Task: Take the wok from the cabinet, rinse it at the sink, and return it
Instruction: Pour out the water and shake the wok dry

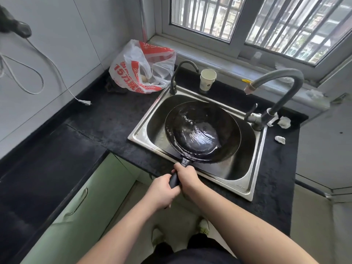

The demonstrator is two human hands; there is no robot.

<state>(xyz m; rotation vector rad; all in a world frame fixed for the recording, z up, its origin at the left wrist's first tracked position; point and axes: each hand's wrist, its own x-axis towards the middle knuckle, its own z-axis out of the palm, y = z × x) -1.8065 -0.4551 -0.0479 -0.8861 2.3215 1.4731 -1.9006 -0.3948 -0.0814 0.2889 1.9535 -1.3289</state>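
Observation:
A black wok [202, 130] sits tilted inside the steel sink [253, 180], with water pooled and rippling in its bowl. Its dark handle [174, 181] points out over the sink's front edge. My left hand [162, 191] grips the lower end of the handle. My right hand [187, 177] grips it just above, close to the wok's rim. The grey curved tap [282, 80] arches over the sink's right side; no stream of water shows from its spout.
A red-and-white plastic bag [141, 71] lies on the black counter [106, 119] behind the sink, beside a paper cup [207, 79] and a smaller tap [181, 73]. Crumpled tissues [283, 121] lie at the right. Green cabinet doors [85, 206] sit below the counter. A cable plug [84, 101] hangs left.

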